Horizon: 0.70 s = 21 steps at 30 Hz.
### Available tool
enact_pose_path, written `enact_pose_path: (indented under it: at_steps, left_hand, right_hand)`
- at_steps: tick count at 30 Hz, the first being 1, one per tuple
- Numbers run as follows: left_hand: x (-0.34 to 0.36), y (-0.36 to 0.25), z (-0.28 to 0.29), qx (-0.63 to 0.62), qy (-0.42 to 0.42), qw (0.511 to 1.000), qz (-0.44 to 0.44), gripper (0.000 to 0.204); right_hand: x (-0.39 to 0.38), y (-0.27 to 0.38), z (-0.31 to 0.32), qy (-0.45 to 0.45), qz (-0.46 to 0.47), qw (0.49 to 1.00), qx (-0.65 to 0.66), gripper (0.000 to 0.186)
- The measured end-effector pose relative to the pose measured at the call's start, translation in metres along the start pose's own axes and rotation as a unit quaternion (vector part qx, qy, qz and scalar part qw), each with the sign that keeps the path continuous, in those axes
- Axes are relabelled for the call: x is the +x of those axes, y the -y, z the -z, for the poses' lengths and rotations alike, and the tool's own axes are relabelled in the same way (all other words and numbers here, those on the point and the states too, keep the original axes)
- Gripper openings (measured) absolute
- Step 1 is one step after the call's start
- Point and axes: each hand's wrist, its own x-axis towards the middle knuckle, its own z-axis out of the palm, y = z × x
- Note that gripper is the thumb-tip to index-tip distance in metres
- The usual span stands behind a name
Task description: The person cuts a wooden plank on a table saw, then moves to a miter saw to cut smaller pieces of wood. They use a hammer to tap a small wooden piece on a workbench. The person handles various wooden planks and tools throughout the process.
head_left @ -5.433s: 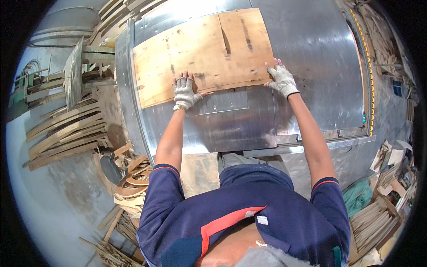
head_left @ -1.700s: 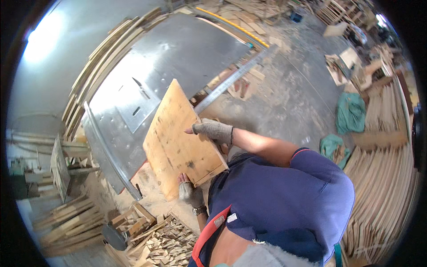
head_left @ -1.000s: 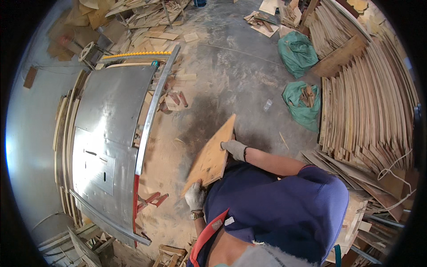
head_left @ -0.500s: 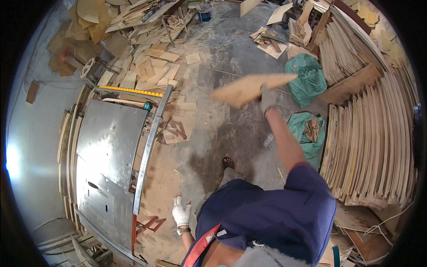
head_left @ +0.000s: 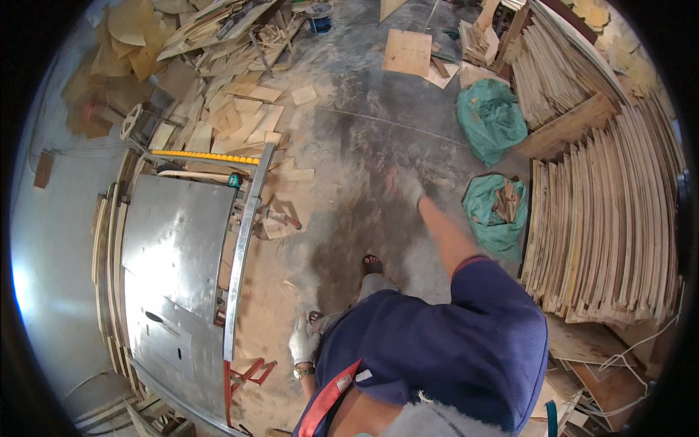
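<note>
Right of the grey sheet-metal table point(head_left: 171, 251), the white-gloved left hand point(head_left: 302, 342) hangs empty, its finger spread unclear. The gloved right hand point(head_left: 406, 186), extended forward, blurs too much to tell; well beyond is the tan rectangular plywood board point(head_left: 406, 52). The step seems a letting-go, calling for clear fingers.

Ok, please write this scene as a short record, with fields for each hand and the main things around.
Left hand: white-gloved, low at the person's left side, nothing seen in it
Right hand: blurred, extended above the grey floor, nothing seen in it
Beyond right hand: flat tan wooden sheet, overlapping wooden offcuts in view; contact unclear
Right side: two crumpled green sacks; nearer holds wood scraps
Left side: shiny grey metal tabletop
</note>
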Motion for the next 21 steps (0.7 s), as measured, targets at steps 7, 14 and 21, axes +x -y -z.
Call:
enact_pose_path:
  at_steps: [7,14,21]
  left_hand:
    - [0.01,0.088,0.032,0.03,0.03,0.997,-0.069,0.067]
    - [0.038,0.2,0.074,0.161,0.107,0.95,-0.246,0.047]
    - [0.065,0.224,0.094,0.189,0.091,0.923,-0.323,0.044]
  right_hand:
    - [-0.414,0.068,-0.21,0.319,-0.425,0.84,0.109,0.072]
    - [-0.603,0.181,-0.322,0.138,-0.595,0.742,0.278,0.071]
    - [-0.567,0.279,-0.293,0.015,-0.522,0.848,0.093,0.053]
